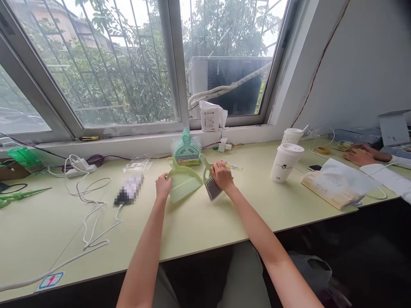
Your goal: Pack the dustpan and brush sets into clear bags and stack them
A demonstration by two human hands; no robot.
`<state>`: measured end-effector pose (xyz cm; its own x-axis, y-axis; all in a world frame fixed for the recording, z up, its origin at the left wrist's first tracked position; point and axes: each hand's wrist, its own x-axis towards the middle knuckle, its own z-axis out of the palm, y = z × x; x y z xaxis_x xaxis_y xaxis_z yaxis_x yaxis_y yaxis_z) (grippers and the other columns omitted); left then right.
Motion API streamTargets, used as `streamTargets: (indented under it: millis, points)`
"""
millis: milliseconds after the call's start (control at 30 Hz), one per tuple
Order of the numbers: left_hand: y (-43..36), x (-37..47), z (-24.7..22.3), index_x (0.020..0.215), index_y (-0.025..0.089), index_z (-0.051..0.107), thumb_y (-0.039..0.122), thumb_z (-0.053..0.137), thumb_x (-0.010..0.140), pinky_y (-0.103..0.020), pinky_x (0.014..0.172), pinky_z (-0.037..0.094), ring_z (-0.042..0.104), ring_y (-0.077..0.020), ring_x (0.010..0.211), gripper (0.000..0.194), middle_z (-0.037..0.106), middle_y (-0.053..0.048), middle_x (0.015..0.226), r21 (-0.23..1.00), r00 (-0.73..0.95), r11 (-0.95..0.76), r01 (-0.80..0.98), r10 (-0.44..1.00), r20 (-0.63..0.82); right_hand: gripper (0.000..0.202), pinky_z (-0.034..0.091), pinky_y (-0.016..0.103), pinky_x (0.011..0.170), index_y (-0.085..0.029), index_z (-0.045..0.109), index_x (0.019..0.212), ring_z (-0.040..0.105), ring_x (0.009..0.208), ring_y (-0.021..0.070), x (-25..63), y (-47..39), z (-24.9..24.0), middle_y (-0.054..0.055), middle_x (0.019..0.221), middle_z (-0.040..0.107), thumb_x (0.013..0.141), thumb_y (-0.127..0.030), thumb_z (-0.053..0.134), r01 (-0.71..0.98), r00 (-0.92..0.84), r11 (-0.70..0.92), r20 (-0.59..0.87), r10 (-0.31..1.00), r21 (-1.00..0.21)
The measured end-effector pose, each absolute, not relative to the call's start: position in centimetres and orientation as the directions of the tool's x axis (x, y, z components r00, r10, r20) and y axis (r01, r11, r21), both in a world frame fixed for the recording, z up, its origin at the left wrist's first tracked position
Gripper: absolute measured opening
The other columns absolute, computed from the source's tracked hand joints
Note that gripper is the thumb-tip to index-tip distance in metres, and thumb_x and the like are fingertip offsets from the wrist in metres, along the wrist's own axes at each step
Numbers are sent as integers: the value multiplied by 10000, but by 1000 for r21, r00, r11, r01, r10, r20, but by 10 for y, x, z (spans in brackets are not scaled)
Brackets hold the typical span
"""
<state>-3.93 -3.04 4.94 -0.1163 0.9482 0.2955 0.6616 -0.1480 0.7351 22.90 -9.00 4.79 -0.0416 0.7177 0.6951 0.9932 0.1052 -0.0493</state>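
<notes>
My left hand (163,186) grips the left edge of a pale green dustpan (184,185), tilted just above or on the table. In my right hand (222,174) is a small green hand brush (212,188), its dark bristles angled down beside the dustpan's right corner. Fingers of the right hand wrap over the brush body, and its looped handle points up and back. Behind them, a packaged teal dustpan and brush set (187,149) leans against the wall under the window. A yellow label strip (234,167) lies just past my right hand.
On the left lie a blurred-out phone (129,190) on a white cable (96,209), a power strip (80,170) and green scissors (22,196). To the right stand two white paper cups (285,164) and a tissue pack (337,184). Another person's hands (362,154) rest at far right.
</notes>
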Motion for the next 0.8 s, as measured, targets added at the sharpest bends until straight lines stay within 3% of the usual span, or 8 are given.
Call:
streamTargets:
  millis: [167,300,433,567,667,800]
  points:
    - [-21,-54,30,901,172,683,278,463,816,-337,765,426,612,-293,961,258,691,-169,1001,615,-124,-12,789,976,178,276,353,401,854,-135,641,965,486,1038,285,256,-78,25,170,1079,604,937,-265,398,999,28,-17,441,897,-30]
    - [-17,-54,23,973,156,653,404,449,850,-351,865,413,559,-296,1089,344,665,-177,1064,608,-133,-21,794,969,207,298,316,439,886,-165,678,912,496,1043,295,254,-78,21,148,1053,634,921,-339,436,995,75,-45,383,921,-87]
    - [-17,-54,23,939,189,618,421,477,836,-334,791,426,586,-275,1028,290,680,-128,1028,650,-162,23,760,974,155,363,299,457,899,-170,698,871,503,1049,314,247,-78,24,163,1049,645,841,-489,528,979,171,-120,345,923,-165]
    - [-18,-56,24,830,214,606,379,506,814,-315,702,413,614,-263,946,194,692,-98,1004,631,-120,19,775,986,118,325,308,450,879,-168,709,897,513,1044,325,247,-78,25,160,1047,652,746,-442,617,957,250,-204,232,940,-206]
    - [-20,-51,23,812,209,607,374,496,820,-317,680,405,620,-271,926,199,692,-117,993,587,-101,-1,810,985,141,272,309,433,870,-155,711,884,519,1036,318,249,-78,25,163,1026,655,737,-359,609,945,293,-245,228,929,-215]
    - [-31,-28,22,802,210,617,372,455,843,-320,670,403,627,-269,870,232,694,-123,941,532,-13,-72,844,988,155,227,315,407,874,-176,690,873,521,1030,286,246,-78,28,123,1024,656,761,-343,584,937,286,-190,328,900,-294]
